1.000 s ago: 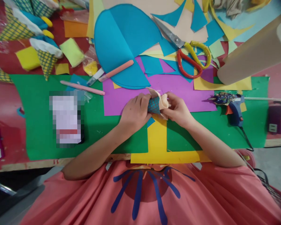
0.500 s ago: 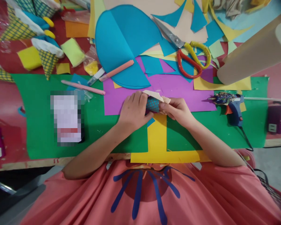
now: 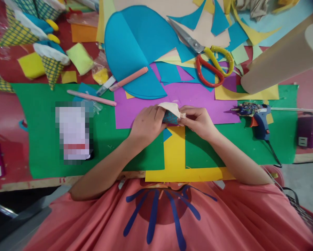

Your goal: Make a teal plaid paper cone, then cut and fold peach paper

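Checked piece [image 3: 171, 118] held over purple sheet [image 3: 219, 109], near its lower edge. Left hand [image 3: 147, 122] clamped round it; right hand [image 3: 198, 121] pinching the cream end. Body looks formed, cream flap [image 3: 170, 107] apparently unfastened (underside hidden). Glue gun [image 3: 263, 120] lies apart, unheld.

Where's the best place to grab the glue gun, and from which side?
Take the glue gun by its blue handle, probably from the near right: it lies on its side, handle toward you, while the metal nozzle points left and the orange trigger faces left too.
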A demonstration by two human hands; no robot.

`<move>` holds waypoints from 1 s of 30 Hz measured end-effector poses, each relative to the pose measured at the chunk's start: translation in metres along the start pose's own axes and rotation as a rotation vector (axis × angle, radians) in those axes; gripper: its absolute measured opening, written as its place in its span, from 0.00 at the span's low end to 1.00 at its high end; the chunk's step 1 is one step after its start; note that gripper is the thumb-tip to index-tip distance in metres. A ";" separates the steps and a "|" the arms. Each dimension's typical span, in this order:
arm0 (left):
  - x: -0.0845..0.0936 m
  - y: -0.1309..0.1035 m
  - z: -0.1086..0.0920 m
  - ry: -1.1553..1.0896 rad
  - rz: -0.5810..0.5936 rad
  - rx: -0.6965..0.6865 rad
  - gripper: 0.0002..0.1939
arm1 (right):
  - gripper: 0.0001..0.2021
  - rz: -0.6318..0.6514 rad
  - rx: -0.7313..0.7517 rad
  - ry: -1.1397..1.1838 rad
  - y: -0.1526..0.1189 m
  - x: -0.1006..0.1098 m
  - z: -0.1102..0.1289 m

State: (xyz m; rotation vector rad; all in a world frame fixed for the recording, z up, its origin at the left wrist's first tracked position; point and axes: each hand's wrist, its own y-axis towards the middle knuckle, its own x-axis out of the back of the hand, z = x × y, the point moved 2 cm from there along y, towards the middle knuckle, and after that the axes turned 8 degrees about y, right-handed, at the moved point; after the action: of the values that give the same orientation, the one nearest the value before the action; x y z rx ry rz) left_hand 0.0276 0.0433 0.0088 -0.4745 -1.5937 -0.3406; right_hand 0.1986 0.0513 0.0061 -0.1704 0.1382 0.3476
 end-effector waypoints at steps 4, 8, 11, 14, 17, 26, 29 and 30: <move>-0.001 -0.003 0.000 0.008 -0.024 -0.064 0.19 | 0.05 -0.022 -0.050 -0.004 0.000 -0.001 -0.004; -0.003 -0.003 0.004 0.031 0.000 -0.020 0.20 | 0.05 0.064 -0.030 -0.069 -0.004 -0.002 0.001; -0.001 -0.003 0.004 0.072 0.069 0.045 0.21 | 0.12 0.099 0.032 -0.161 -0.007 -0.003 0.004; 0.003 -0.002 0.000 0.075 0.130 0.073 0.22 | 0.16 0.006 0.117 -0.311 -0.011 -0.006 0.004; 0.005 -0.001 -0.004 0.052 0.160 0.068 0.20 | 0.15 -0.095 0.170 -0.429 -0.014 -0.010 0.004; 0.005 -0.004 -0.002 0.028 -0.033 0.040 0.28 | 0.20 -0.024 0.162 -0.191 -0.007 -0.005 0.007; 0.004 -0.004 -0.001 0.000 -0.076 0.003 0.30 | 0.14 -0.031 0.068 -0.076 -0.005 -0.003 0.003; 0.003 -0.004 -0.001 -0.009 -0.086 -0.015 0.31 | 0.12 -0.038 0.041 -0.034 -0.004 -0.003 0.001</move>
State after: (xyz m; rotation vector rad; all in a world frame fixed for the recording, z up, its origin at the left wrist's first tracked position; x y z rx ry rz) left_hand 0.0267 0.0400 0.0125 -0.4206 -1.6247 -0.4160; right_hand 0.1973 0.0468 0.0083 -0.1265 0.1078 0.3098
